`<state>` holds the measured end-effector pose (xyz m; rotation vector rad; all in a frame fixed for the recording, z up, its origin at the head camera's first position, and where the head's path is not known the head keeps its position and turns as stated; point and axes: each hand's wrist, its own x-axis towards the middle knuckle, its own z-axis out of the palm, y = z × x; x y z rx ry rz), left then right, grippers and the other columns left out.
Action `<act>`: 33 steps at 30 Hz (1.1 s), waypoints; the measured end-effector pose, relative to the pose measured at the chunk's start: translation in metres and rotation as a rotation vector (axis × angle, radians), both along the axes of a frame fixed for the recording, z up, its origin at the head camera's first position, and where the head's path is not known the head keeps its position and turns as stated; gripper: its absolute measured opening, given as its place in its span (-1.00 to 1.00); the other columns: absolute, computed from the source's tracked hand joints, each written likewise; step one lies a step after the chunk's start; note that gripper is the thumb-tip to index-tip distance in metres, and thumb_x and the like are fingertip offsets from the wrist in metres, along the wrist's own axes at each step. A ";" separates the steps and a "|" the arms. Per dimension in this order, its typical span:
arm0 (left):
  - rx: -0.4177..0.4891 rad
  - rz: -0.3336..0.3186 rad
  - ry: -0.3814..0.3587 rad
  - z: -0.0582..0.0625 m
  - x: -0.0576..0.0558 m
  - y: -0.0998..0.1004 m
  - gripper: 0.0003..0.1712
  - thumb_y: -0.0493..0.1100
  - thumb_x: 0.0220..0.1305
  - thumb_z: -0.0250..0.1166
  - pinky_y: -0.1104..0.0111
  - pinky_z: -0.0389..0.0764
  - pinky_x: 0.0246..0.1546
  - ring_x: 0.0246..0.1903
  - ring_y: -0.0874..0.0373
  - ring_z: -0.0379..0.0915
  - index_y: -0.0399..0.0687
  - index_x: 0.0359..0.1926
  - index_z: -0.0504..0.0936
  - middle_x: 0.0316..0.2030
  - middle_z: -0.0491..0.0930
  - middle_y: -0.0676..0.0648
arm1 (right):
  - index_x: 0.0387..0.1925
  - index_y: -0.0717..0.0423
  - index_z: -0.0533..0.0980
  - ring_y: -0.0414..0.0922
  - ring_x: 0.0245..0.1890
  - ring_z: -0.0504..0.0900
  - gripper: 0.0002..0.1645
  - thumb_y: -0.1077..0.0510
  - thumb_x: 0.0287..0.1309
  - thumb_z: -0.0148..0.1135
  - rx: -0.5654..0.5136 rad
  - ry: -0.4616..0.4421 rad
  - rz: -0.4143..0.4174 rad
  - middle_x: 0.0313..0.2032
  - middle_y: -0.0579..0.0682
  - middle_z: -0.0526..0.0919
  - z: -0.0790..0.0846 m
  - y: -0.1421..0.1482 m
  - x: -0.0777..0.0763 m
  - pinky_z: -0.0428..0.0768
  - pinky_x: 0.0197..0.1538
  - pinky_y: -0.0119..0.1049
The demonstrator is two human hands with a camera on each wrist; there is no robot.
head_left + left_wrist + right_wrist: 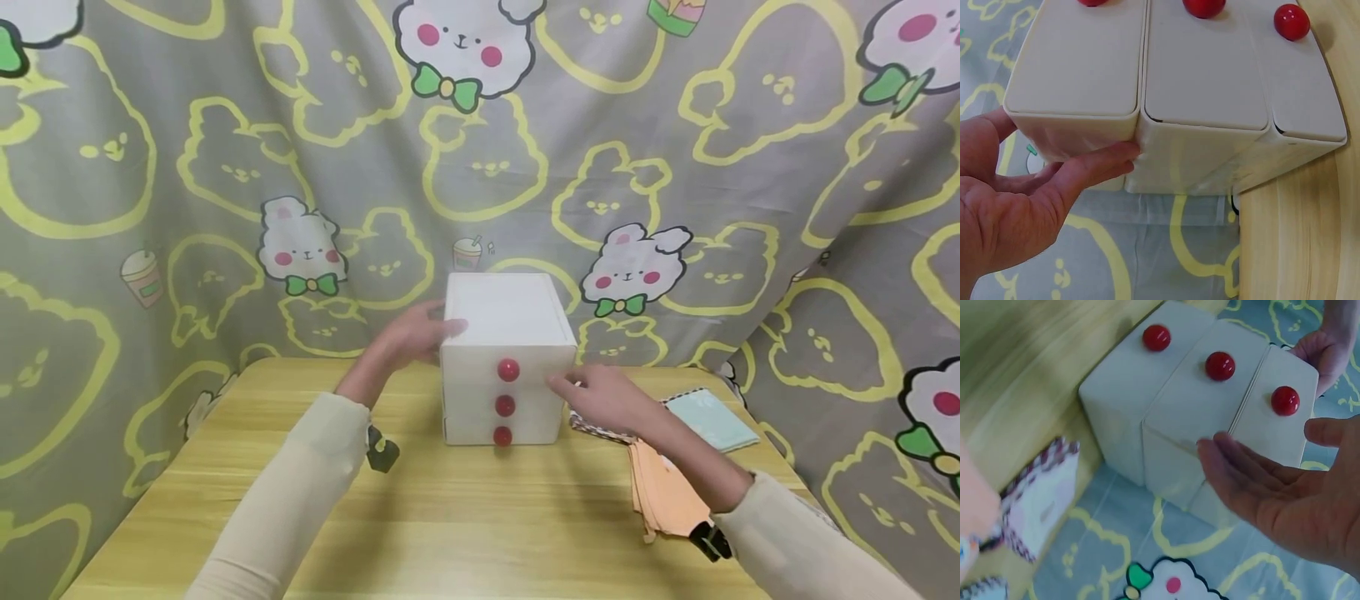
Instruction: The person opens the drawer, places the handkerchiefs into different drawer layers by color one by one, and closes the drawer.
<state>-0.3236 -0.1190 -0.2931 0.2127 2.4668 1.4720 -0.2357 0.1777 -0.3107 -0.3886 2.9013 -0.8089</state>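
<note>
White three-drawer box braced at its left side, right grip alongside

Box [480, 362]: located at the back part of the surface [450, 525], roughly midway between its left and right edges. Its upper left edge is straddled by the left grip [412, 335]: the thumb is laid over the top, and fairly straight fingers are rested against the left wall. The right grip [606, 400] is held at the box's front right edge, level with the top drawer, with fingers extended and thumb spread apart; nothing is grasped. Whether contact is made by its fingertips cannot be told.

Appearance: plain white, box-shaped, three drawer fronts stacked. One glossy red round knob [508, 370] is mounted on each front. All drawers are seen pushed in; small dark gaps are noted at corners of the middle and bottom fronts.

Toward the surface's right edge, an orange cloth [663, 492] and a pale blue cloth [708, 418] are laid.
</note>
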 end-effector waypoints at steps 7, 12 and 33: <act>-0.006 0.008 0.000 -0.001 0.000 0.000 -0.08 0.17 0.39 0.28 0.00 0.65 0.18 0.05 -0.15 0.65 0.13 0.61 0.06 0.36 0.44 -0.23 | 0.00 0.34 0.59 -0.04 -0.20 0.71 -0.41 -0.15 0.47 0.05 -0.301 -0.204 0.049 -0.18 0.18 0.69 -0.002 -0.014 -0.007 0.76 -0.07 -0.18; 0.005 0.008 -0.008 -0.001 0.000 -0.001 -0.07 0.17 0.39 0.28 -0.01 0.64 0.19 0.06 -0.16 0.65 0.14 0.61 0.04 0.37 0.44 -0.22 | 0.19 0.36 0.51 0.14 -0.01 0.73 -0.36 -0.13 0.43 0.10 -0.489 -0.333 0.053 0.04 0.31 0.68 -0.003 -0.022 -0.013 0.75 0.08 -0.08; 0.063 0.017 -0.027 -0.001 -0.002 0.000 -0.06 0.13 0.38 0.31 0.05 0.72 0.08 0.12 -0.21 0.61 0.10 0.61 0.05 0.42 0.35 -0.26 | 0.32 0.38 0.29 0.34 0.21 0.56 -0.38 -0.02 0.48 0.03 -0.997 -0.629 0.042 0.26 0.48 0.44 -0.010 -0.043 -0.032 0.65 0.24 0.04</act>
